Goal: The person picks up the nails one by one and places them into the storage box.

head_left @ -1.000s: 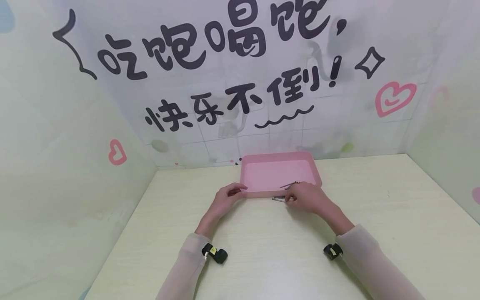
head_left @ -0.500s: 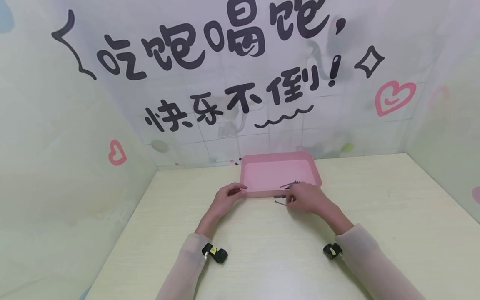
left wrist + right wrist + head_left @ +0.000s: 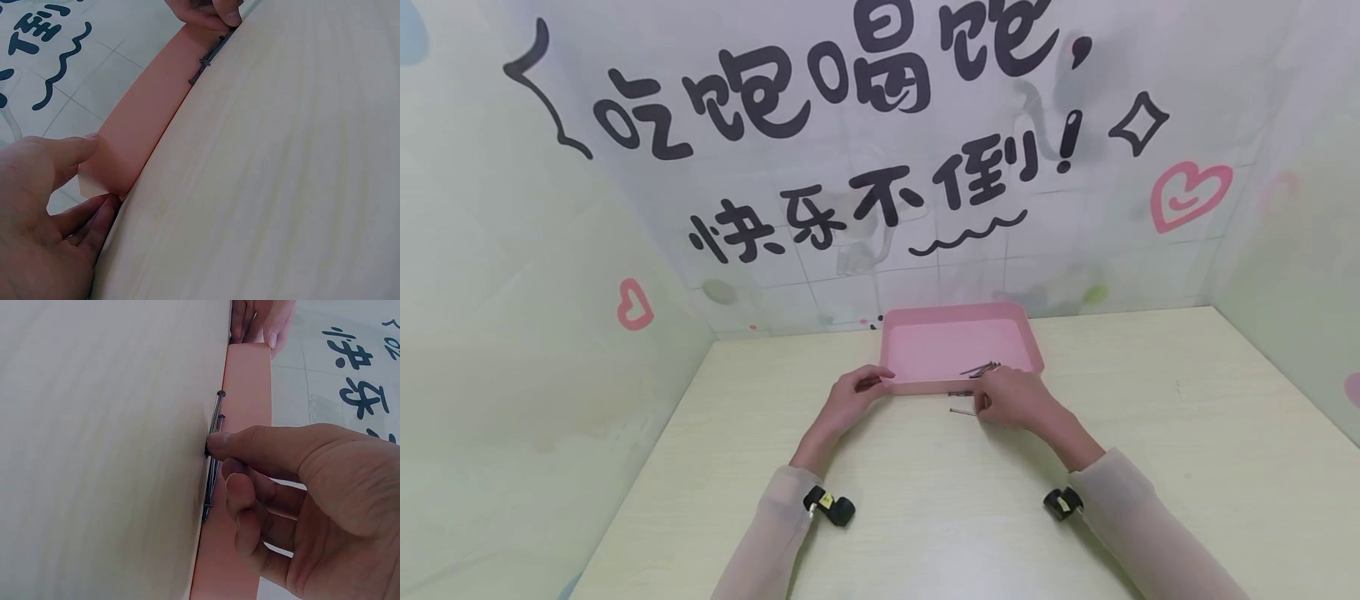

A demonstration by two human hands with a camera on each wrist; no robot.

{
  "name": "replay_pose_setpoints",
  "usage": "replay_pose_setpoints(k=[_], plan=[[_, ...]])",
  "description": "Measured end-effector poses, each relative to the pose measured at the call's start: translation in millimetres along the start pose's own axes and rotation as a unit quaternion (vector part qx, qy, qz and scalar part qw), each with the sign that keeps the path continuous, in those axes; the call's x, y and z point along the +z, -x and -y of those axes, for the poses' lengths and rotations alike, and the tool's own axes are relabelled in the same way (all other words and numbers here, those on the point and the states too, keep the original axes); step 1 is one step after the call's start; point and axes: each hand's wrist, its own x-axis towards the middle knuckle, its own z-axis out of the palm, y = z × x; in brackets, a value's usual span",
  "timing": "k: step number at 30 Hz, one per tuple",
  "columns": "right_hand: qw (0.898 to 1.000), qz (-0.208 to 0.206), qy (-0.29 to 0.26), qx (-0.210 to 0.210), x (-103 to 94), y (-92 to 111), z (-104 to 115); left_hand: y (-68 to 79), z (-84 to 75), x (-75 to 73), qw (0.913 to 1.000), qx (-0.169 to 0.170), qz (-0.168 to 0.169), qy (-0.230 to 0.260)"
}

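Observation:
A shallow pink tray (image 3: pixel 925 387) stands on the table near the back wall. My left hand (image 3: pixel 852 400) holds its front left corner, thumb on the rim and fingers low against the side. In front of the tray, my right hand (image 3: pixel 1013 395) has thumb and fingertips at a thin dark nail (image 3: pixel 962 412) that points left, just above or on the table. More nails (image 3: pixel 212 478) lie along the tray's front wall, partly behind the right fingers. Inside the tray, near its front right, several nails (image 3: pixel 979 369) form a small pile, half covered by the right hand.
The pale wooden table (image 3: pixel 925 500) meets a printed back curtain (image 3: pixel 820 292) right behind the tray. Side curtains (image 3: pixel 550 400) bound the table at left and right. Each sleeve carries a small black camera (image 3: pixel 830 507).
One nail has come away from the others by the tray's front wall, moving slightly towards me with the right fingertips. The left hand and the tray have stayed in place.

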Motion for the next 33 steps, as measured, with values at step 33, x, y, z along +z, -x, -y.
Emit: replay_pose_setpoints(k=[33], plan=[[1.000, 0.012, 0.003, 0.024, -3.6, 3.7, 4.3, -1.5, 5.8, -0.7, 0.9999, 0.010, 0.005, 0.004]])
